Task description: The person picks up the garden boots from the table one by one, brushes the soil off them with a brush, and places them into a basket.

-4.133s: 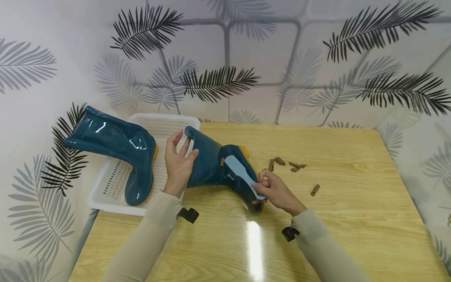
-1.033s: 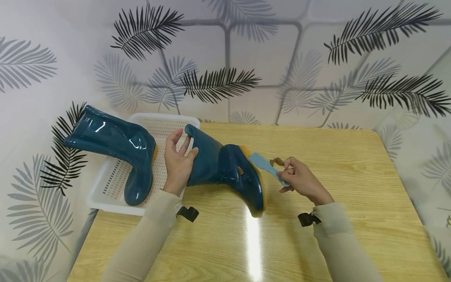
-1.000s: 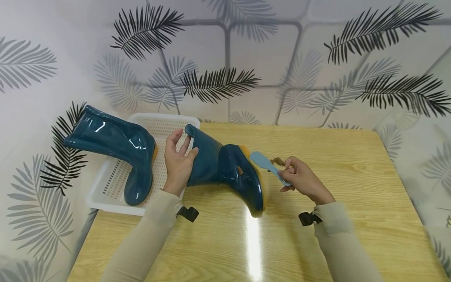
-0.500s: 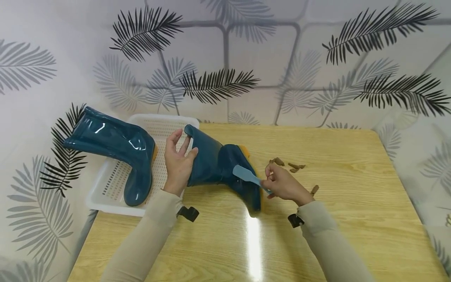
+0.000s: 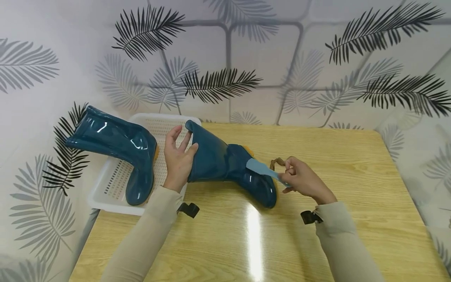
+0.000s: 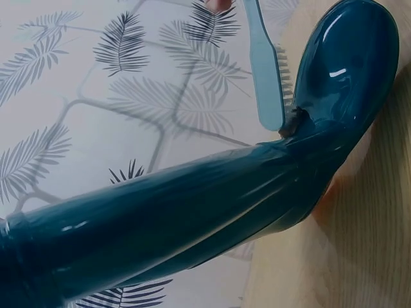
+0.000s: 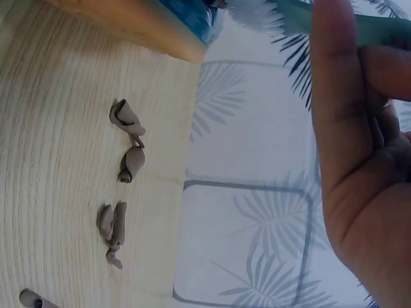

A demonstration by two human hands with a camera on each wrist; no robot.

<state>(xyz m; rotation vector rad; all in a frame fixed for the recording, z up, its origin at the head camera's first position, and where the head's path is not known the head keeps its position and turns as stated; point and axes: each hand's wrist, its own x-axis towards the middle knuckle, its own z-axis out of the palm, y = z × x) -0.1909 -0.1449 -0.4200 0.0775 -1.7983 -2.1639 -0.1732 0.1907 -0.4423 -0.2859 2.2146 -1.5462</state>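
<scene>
A dark teal rain boot (image 5: 211, 158) with a yellow sole lies on its way across the table, toe to the right. My left hand (image 5: 177, 162) holds it by the rim of the shaft, fingers inside the opening and thumb outside. My right hand (image 5: 303, 180) grips the handle of a light blue brush (image 5: 262, 168) whose head overlaps the boot's instep. In the left wrist view the bristles of the brush (image 6: 266, 83) face the boot, right at a dark brown lump (image 6: 294, 122) on the ankle crease. The right wrist view has my thumb (image 7: 334, 96) along the handle.
A second teal boot (image 5: 116, 135) lies across a white plastic basket (image 5: 118, 208) on the left. Several curled brown pieces (image 7: 133, 163) lie on the wooden table (image 5: 352, 176), beyond and beside my right hand. A patterned cloth (image 5: 260, 58) rises behind the table.
Since half a second ago, the boot's toe has swung right and its shaft has turned slightly. My right hand has moved right with the brush. My left hand keeps its hold on the rim.
</scene>
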